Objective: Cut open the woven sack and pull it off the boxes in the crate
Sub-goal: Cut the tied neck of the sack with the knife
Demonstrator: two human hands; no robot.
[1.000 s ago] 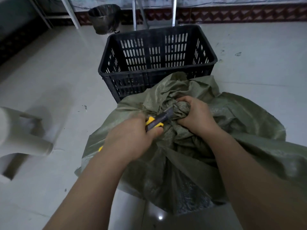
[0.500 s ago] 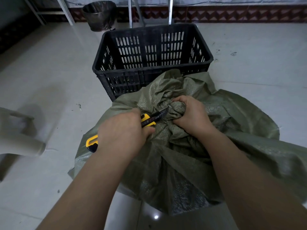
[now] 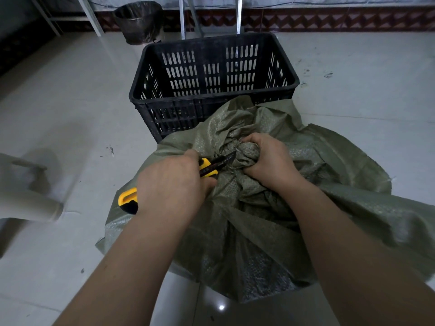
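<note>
The left hand (image 3: 169, 184) is gripping a yellow and black knife (image 3: 207, 167), its fingers (image 3: 209, 183) curling tight round the handle. The yellow butt is sticking out behind the heel of the hand, and the dark blade end is pointing away from the fingers towards the right hand (image 3: 270, 161). The right hand is clutching the gathered neck of the green woven sack (image 3: 259, 231), its fingers (image 3: 249, 140) wrapping right round the bunched cloth and digging into the folds. The tip of the knife is touching that bunch just beside the right fingers, between the two hands. The sack is spreading out under and around both sets of fingers, bulging below the wrists and lying crumpled on the pale tiled floor (image 3: 70, 114), with a wide flap trailing off past the right forearm. Just beyond the fingers the black slotted crate (image 3: 211, 100) is standing upright on the floor, and the far edge of the sack is lying against its near wall. Farther beyond the crate, a dark bin (image 3: 138, 22) is standing near the wall, beside some metal legs (image 3: 239, 15). Well off to the outer side of the left fingers a blurred white shape (image 3: 26, 203) is showing at the frame's edge; what it is I cannot tell.
</note>
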